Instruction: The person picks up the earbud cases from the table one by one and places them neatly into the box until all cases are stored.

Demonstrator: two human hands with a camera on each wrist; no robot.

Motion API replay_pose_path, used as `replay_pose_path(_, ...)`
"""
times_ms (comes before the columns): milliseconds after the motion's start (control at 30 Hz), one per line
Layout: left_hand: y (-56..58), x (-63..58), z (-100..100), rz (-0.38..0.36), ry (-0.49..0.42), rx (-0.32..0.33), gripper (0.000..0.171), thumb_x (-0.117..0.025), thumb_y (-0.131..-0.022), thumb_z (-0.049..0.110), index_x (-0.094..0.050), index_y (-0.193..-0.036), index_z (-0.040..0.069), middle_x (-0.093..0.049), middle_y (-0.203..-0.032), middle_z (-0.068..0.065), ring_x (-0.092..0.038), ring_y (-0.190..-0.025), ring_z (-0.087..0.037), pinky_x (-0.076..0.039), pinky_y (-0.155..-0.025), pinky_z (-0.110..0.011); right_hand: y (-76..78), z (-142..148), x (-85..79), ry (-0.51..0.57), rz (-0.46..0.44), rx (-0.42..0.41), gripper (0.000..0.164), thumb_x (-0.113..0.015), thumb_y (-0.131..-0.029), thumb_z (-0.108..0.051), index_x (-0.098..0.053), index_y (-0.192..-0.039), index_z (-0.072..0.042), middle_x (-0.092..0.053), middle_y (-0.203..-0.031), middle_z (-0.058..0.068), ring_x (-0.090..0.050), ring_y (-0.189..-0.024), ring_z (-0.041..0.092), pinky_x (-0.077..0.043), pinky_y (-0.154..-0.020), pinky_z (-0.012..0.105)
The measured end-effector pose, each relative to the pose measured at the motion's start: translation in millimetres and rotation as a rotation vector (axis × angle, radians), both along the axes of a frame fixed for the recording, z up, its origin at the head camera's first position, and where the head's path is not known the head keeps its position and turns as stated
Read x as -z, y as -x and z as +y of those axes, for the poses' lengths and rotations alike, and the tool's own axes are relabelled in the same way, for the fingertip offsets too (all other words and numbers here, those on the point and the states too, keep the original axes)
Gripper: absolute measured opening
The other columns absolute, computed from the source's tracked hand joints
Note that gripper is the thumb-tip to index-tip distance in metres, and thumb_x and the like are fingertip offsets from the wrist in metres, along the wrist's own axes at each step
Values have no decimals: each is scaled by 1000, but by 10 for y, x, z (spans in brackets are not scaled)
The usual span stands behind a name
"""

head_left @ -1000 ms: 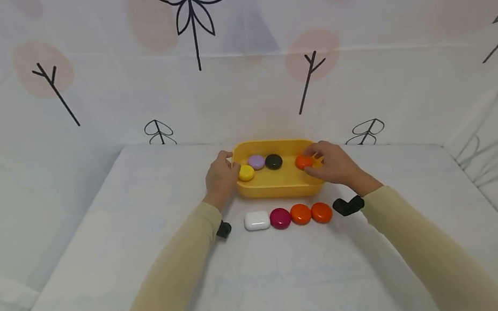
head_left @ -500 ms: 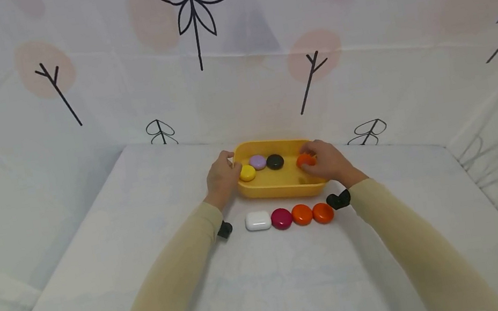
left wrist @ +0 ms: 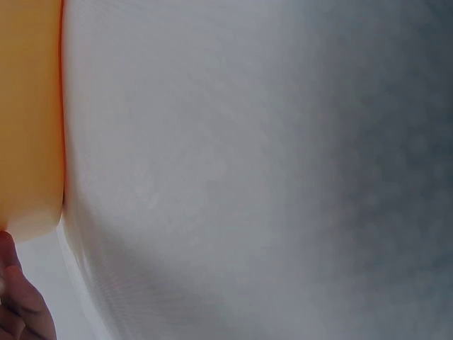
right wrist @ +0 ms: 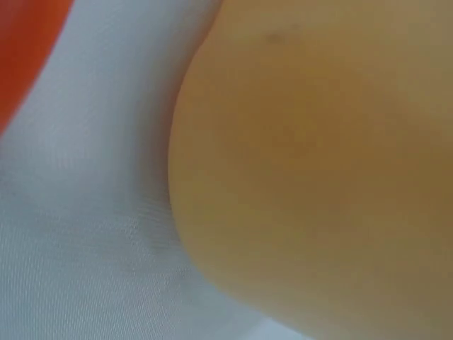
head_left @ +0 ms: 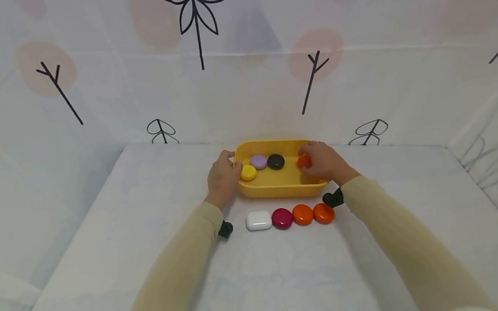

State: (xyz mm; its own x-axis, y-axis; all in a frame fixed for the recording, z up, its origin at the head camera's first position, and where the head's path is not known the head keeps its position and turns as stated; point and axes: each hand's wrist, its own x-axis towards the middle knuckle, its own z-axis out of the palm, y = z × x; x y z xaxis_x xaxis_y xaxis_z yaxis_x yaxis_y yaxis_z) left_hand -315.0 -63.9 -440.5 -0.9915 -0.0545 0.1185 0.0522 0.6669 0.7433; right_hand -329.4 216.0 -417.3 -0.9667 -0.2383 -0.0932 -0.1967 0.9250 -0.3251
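Note:
A yellow tray (head_left: 281, 189) stands near the back of the white-covered table. My left hand (head_left: 223, 177) grips its left end; in the left wrist view the fingers (left wrist: 27, 297) touch the tray's wall (left wrist: 32, 120). Over the right end, my right hand (head_left: 322, 160) pinches a glossy round orange piece (head_left: 304, 161), partly hidden by the fingers. Also inside the tray lie a yellow round piece (head_left: 248, 172), a lilac one (head_left: 258, 162) and a black one (head_left: 275, 161). The right wrist view mostly shows the tray's outer wall (right wrist: 304, 156).
In front of the tray runs a row: a white rounded rectangular piece (head_left: 258, 221), a crimson round one (head_left: 282, 219) and two orange ones (head_left: 303, 214), side by side. A patterned cloth wall (head_left: 247, 85) rises behind the table (head_left: 269, 283).
My right hand has shifted slightly left and its fingers now cover more of the orange piece. The left hand stays at the tray's left end.

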Motion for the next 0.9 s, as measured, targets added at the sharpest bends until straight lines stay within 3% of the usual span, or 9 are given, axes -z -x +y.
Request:
replay_pose_path(367, -14, -27, 4, -15, 15, -1, 40, -54, -90, 25, -55, -127, 10, -59, -89, -5, -54, -76, -21, -42, -66, -30, -68, -90, -29, -113, 42, 13, 51, -69, -79, -14, -57, -129, -8, -54, -128, 17, -46, -112, 36, -43, -101, 52)
replay_pose_path(900, -18, -17, 5, -11, 19, -5, 39, -54, -90, 26, -55, -127, 11, -59, -89, -4, -54, -75, -20, -42, -65, -30, -7, -108, 36, -205, 91, -29, 45, -68, -83, -15, -59, -127, -7, -59, -122, 14, -47, -110, 34, -45, -99, 48)
